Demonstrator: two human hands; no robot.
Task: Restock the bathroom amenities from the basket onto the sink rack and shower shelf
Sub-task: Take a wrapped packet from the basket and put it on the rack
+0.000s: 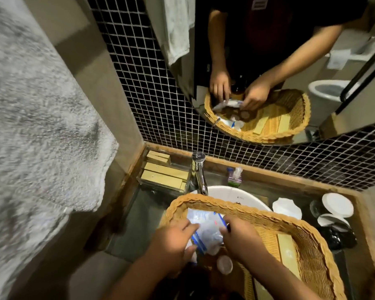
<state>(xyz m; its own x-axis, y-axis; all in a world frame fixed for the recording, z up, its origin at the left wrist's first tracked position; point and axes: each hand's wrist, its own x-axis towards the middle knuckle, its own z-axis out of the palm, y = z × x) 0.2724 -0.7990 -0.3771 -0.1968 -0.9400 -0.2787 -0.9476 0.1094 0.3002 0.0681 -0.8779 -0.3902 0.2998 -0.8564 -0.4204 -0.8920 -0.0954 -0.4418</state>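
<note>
The clear packets (206, 226) with blue edges are in the left end of the basket (307, 245). Both your hands are on them. Your left grip (171, 241) pinches the blue edge of a packet from the left. Your right grip (240, 237) has its fingers curled over the pile from the right. You hold it from both sides, I think, because the packets are soft and slippery and one hand would let them slide apart.

Just under your hands, a small round jar (225, 264) lies in the basket. Long tan boxes (287, 245) lie flat along the right side of the basket, out of your way.

The basket sits over the white sink (232, 194), at the near edge of the table. That looks like a good spot, since it keeps everything close to you and you don't have to carry it.

The sink rack (160, 188) stands in the far left corner of the table, left of the tap (198, 172). It already holds tan boxes like the ones in the basket. I can't see packets in it, so they may go there next.

A little bottle (234, 175) stands by the far edge. Cups with white lids (337, 202) stand by the right edge. A towel (41, 126) hangs on the left. The shower shelf is not in sight.
</note>
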